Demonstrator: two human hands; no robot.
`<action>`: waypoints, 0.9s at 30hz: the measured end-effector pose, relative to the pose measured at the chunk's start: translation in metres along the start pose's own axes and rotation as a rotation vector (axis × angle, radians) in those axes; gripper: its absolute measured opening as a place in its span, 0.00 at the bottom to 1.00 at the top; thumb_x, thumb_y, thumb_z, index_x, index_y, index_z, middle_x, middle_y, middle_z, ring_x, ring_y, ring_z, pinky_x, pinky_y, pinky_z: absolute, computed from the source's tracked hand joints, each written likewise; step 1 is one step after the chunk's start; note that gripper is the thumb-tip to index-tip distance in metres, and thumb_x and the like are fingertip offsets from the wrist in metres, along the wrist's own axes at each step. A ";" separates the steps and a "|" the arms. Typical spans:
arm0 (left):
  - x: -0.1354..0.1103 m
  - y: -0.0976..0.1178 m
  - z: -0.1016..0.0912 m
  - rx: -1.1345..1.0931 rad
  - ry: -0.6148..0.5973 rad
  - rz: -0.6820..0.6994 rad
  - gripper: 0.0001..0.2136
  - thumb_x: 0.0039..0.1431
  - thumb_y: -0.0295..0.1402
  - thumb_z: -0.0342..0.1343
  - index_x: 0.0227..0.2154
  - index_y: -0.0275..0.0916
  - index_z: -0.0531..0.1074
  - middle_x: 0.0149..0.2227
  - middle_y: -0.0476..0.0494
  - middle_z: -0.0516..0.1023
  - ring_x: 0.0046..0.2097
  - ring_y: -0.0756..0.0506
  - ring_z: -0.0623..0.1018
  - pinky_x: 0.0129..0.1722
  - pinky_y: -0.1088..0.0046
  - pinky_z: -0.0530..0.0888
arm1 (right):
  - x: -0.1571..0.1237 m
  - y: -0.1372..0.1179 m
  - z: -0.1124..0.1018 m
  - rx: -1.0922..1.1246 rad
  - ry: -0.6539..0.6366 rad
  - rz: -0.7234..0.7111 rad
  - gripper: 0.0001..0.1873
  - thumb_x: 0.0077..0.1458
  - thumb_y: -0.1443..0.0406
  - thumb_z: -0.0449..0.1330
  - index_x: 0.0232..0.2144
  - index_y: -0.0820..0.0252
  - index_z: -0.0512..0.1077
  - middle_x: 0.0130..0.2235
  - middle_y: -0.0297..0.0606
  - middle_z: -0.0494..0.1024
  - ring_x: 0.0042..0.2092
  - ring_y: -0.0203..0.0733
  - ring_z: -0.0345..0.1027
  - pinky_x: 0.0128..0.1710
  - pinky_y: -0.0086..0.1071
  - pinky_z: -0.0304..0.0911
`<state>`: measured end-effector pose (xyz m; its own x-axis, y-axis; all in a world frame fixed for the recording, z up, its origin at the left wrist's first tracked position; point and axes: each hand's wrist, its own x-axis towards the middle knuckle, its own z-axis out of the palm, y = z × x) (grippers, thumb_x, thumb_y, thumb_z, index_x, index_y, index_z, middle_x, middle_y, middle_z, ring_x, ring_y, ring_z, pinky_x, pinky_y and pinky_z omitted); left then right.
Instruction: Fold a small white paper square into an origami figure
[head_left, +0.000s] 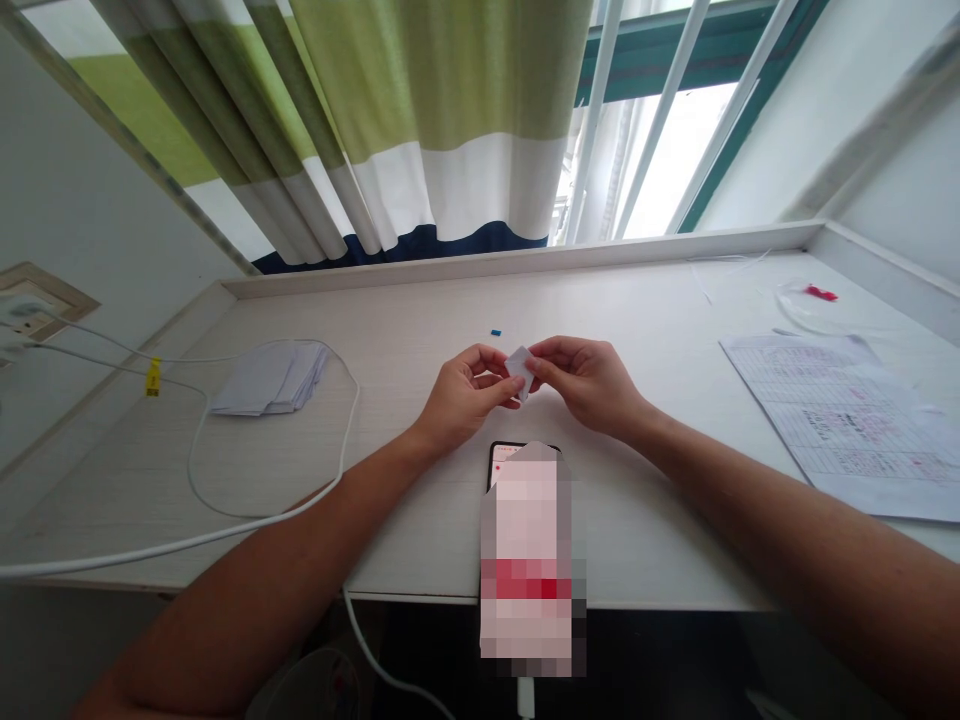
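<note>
Between my two hands, above the middle of the desk, is a small piece of folded white paper (520, 370). My left hand (469, 388) pinches its lower left side between thumb and fingers. At its right edge, my right hand (589, 378) grips it with thumb and forefinger. A small blue piece (496, 332) lies on the desk just beyond my hands. Below them, nearer the front edge, rests a phone (499, 455), most of it blurred out, with a white plug at its lower end.
A stack of white paper slips (270, 380) lies at left, beside a looping white cable (358, 400) that crosses my left forearm. Written sheets (832, 420) lie at right, with a small red item (821, 293) behind them. The white desk (420, 310) has a raised back rim.
</note>
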<state>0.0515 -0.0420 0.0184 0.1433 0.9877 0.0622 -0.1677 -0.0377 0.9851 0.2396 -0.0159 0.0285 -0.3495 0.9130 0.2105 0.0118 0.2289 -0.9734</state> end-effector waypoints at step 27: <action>0.001 0.000 -0.006 0.061 0.029 0.033 0.16 0.51 0.38 0.73 0.34 0.35 0.73 0.30 0.48 0.81 0.33 0.48 0.82 0.37 0.70 0.79 | -0.009 -0.001 -0.001 -0.208 -0.293 -0.062 0.39 0.51 0.58 0.73 0.62 0.52 0.64 0.56 0.45 0.75 0.56 0.52 0.73 0.58 0.52 0.68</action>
<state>0.0457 -0.0396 0.0176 0.1099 0.9898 0.0906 -0.1116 -0.0783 0.9907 0.2439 -0.0241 0.0281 -0.6085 0.7668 0.2043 0.1620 0.3720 -0.9140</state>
